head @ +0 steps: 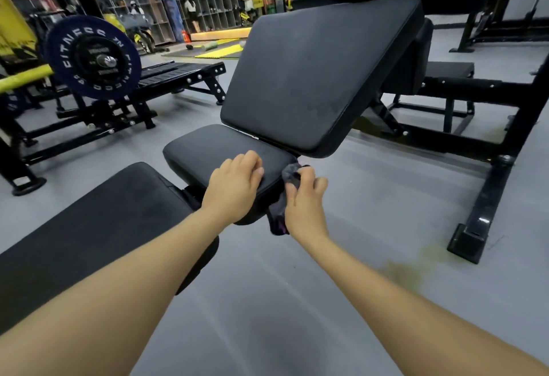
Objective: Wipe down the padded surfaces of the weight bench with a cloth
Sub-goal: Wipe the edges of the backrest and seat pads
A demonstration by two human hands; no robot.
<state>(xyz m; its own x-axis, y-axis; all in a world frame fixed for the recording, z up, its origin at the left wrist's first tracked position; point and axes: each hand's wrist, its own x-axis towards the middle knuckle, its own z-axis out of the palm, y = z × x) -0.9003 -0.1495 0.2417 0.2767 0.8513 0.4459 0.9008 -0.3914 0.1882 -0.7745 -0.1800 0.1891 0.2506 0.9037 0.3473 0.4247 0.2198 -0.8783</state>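
Black seat pad [214, 152]: left hand [234, 181] resting curled; right hand [303, 197] gripping cloth [289, 173]

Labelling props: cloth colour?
Dark grey with purple, cloth in right hand; head view.

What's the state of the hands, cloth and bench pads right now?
left hand: resting on the seat pad, fingers loosely curled, holding nothing
right hand: grips the cloth
cloth: bunched, pressed against the seat pad's right edge
seat pad: nearly flat
back pad: inclined
barbell plate: mounted on its bar
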